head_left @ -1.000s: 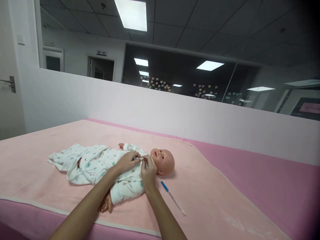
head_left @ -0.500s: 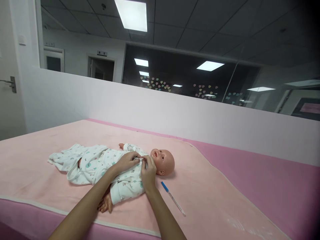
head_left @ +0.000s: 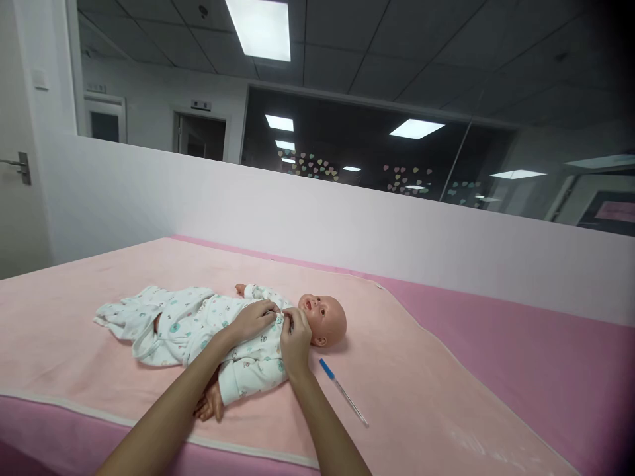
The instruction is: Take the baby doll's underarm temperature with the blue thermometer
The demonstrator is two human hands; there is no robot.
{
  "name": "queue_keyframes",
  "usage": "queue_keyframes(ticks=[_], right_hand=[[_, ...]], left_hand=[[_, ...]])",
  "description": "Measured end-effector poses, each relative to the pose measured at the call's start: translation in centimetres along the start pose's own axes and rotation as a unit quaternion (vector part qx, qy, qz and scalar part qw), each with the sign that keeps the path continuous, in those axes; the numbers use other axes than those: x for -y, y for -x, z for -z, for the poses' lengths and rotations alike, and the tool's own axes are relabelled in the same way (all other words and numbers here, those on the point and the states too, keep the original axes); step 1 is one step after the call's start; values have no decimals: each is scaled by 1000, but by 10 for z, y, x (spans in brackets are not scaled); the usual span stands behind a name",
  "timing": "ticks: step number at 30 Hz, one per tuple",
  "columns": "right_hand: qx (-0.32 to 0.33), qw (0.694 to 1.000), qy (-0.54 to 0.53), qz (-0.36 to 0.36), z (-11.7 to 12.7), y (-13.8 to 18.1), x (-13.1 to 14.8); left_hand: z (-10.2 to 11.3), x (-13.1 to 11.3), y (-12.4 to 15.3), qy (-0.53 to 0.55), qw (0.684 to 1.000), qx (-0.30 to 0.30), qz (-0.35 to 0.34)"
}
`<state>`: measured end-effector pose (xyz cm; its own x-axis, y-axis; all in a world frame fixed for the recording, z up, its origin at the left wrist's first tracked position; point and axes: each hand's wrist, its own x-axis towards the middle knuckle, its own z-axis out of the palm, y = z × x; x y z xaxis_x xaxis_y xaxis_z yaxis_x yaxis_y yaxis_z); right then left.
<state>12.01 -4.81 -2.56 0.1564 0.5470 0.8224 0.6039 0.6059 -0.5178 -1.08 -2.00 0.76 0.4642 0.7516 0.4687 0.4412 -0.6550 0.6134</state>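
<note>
A baby doll [head_left: 329, 320] lies on its back, head to the right, dressed in a white printed baby outfit [head_left: 255, 375]. My left hand [head_left: 254, 321] rests on the doll's chest, its fingertips pinching the cloth near the neckline. Close beside it, at the collar below the doll's chin, my right hand [head_left: 296, 336] has its fingers curled and pinched on the garment's edge. A small ring-like fastener shows on the cloth between the two hands. Under my left forearm one doll hand pokes out of its sleeve.
A blue-capped thermometer-like stick [head_left: 343, 391] lies right of the doll. Beneath everything spreads a peach pad [head_left: 407, 383] over a pink mattress [head_left: 536, 330]. A white low wall [head_left: 347, 225] with glass above runs behind. At far left stands a door [head_left: 22, 172].
My right hand has shifted very slightly at the collar, and the small ring-like fastener on the cloth now shows between my hands. The doll and the stick stay put.
</note>
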Motion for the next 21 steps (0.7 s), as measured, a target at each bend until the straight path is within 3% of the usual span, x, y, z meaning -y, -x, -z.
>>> queue_keyframes(ticks=[11, 18, 21], right_hand=[[43, 995, 67, 62, -3, 1, -1], [46, 996, 67, 45, -2, 1, -2], [40, 997, 52, 35, -2, 2, -3]], left_hand=[[1, 6, 0, 92, 995, -29, 2], [1, 8, -4, 122, 991, -48, 30], [8, 4, 0, 153, 987, -29, 42]])
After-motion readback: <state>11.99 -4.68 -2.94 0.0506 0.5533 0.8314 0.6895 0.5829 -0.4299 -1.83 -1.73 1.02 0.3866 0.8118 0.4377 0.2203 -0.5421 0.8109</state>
